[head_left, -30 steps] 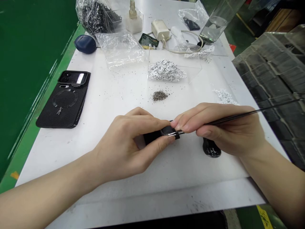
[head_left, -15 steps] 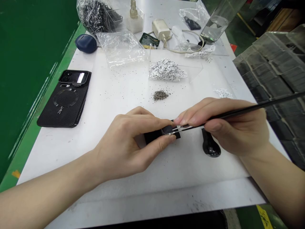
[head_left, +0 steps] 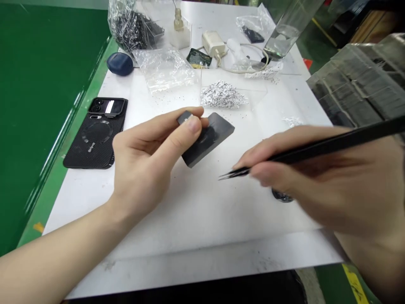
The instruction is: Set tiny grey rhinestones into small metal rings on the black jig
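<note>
My left hand is closed on a dark rectangular block, lifted and tilted above the white work surface. A small dark piece shows between its thumb and fingers; its kind is unclear. Black tweezers rest in the pinch of my right hand, their thin tips pointing left, apart from the block and with nothing visible between them. Partly hidden below the right hand lies a glossy black rounded object. Beyond the hands, a clear tray holds a heap of small white pieces.
A black-cased phone and a dark blue rounded object lie left. At the back are plastic bags, a white charger, a small bottle and a clear container of liquid. Stacked clear boxes stand right.
My left hand has raised and turned the block away from the surface. The tweezers have drawn back from the small piece, and my right hand has come closer to the camera.
</note>
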`<state>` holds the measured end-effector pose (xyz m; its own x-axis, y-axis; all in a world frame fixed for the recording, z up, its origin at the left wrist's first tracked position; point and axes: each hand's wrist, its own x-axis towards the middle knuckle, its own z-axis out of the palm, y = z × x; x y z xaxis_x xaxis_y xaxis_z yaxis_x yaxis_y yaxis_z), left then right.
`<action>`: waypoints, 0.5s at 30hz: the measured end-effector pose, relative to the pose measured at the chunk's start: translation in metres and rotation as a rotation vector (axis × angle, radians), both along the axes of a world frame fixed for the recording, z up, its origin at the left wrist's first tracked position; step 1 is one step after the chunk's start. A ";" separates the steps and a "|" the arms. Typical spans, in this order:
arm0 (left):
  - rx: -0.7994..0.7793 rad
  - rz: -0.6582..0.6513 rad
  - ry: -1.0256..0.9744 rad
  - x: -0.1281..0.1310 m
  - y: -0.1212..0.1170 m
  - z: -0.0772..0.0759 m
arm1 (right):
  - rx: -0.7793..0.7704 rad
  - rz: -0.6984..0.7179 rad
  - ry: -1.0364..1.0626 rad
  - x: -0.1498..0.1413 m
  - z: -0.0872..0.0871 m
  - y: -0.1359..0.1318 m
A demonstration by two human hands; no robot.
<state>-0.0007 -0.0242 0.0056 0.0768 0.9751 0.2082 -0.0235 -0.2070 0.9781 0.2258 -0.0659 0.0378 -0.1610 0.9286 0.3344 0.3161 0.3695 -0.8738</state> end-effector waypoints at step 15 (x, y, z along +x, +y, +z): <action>-0.048 0.112 -0.049 0.002 0.007 0.000 | -0.041 0.121 -0.077 -0.054 -0.037 0.004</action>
